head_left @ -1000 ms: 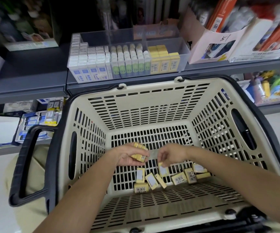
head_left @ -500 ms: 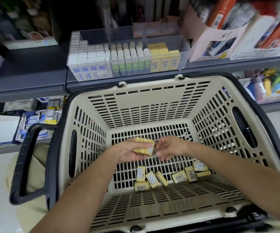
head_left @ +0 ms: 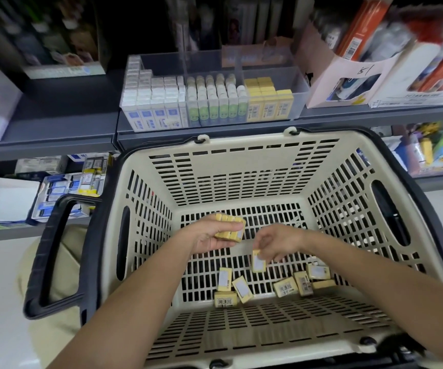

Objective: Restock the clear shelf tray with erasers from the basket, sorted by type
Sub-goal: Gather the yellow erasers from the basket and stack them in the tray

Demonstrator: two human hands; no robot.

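Yellow erasers, a small stack, sit gripped in the left hand inside the cream basket. Just beside it, the right hand pinches a single eraser by its top. Below both hands, loose erasers lie on the basket floor. Beyond the hands, the clear tray stands on the shelf, holding white, green and yellow rows.

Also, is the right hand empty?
No, the right hand pinches one yellow eraser just above the floor of the basket.
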